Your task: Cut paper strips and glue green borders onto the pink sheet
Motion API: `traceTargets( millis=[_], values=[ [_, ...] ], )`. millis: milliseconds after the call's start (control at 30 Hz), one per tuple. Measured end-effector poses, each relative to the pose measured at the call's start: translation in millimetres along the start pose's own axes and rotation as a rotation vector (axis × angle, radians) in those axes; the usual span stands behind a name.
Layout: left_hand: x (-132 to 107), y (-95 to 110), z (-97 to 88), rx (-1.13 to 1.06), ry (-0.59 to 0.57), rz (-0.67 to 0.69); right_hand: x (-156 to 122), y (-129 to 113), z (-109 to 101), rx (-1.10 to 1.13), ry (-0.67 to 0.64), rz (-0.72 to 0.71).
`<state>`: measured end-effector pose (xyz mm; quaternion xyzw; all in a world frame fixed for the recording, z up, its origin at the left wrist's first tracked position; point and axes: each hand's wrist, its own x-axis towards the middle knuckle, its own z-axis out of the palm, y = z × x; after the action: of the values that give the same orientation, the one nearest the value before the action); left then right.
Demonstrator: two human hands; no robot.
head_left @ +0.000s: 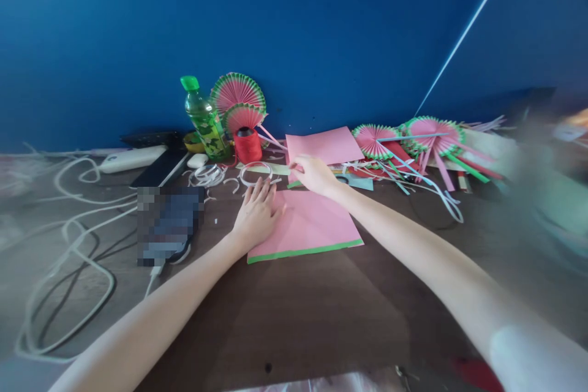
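Observation:
A pink paper sheet with a green strip along its near edge [309, 229] lies flat on the brown table [294, 318]. My left hand [256, 213] rests flat on the sheet's left edge, fingers stretched out. My right hand [313, 173] reaches to the sheet's far edge, fingers curled in a pinch on a light strip of paper [266, 168] that lies there. A second pink sheet [324, 146] lies just behind my right hand.
Pink and green pleated paper fans [237, 98] lean on the blue wall; more fans and loose paper strips [413, 141] lie right. A green bottle [204, 119], red thread spool [247, 145], phone [168, 226] and white cables [68, 239] sit left.

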<state>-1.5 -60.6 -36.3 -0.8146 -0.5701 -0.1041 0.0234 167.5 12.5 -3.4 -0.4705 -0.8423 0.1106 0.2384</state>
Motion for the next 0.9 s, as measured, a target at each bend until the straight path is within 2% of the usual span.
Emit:
traceTargets(
  millis=[67,200,367,467,600,700,833,900],
  values=[
    [0,-1,1.5,0.003,-0.019,-0.025,19,-10,11,-0.127,-0.064,0.093],
    [-1,-1,1.3,0.003,-0.042,-0.029,38,-22,28,-0.201,-0.108,0.179],
    [-1,1,-1.4,0.024,-0.052,-0.03,45,-21,29,-0.261,-0.162,0.197],
    [-1,0,-0.9,0.029,-0.04,-0.025,45,-19,26,-0.31,-0.168,0.107],
    [-1,-2,2.1,0.026,-0.005,-0.015,42,-20,25,-0.383,-0.163,-0.114],
    [-1,-2,2.6,0.017,0.004,-0.016,41,-21,22,-0.431,-0.157,-0.221],
    [-1,0,1.0,0.015,0.01,-0.023,44,-21,6,-0.576,-0.009,-0.32],
    [-1,0,1.1,0.004,0.017,-0.02,44,-20,-7,-0.623,0.104,-0.298]
  ],
)
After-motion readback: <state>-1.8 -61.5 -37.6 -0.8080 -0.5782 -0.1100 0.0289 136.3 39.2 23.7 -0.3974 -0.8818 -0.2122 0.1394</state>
